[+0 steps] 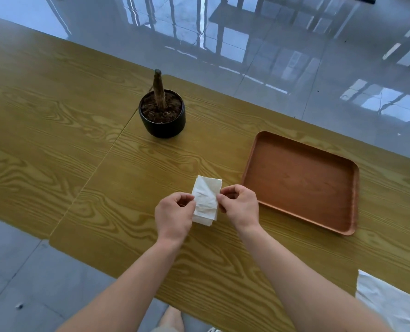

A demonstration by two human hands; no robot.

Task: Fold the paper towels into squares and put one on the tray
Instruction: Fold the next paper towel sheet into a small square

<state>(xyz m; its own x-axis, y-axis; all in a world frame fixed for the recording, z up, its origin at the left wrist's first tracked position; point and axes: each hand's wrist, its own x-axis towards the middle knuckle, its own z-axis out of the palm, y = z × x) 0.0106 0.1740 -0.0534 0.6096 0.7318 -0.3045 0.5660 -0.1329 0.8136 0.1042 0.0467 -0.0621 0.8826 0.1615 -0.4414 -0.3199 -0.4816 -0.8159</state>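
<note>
A white paper towel (206,198), folded into a narrow rectangle, lies on the wooden table (79,130) in front of me. My left hand (174,214) pinches its left edge and my right hand (240,203) pinches its right edge, both near the towel's middle. The brown rectangular tray (299,183) sits to the right of my hands and holds nothing. Another white paper towel (391,305), unfolded, lies at the table's near right edge, partly out of frame.
A black pot (162,121) with soil and a bare stem stands behind the towel, toward the table's far side. The table's near edge runs diagonally at lower left, with grey tiled floor (12,271) beyond it. Glossy floor lies past the far edge.
</note>
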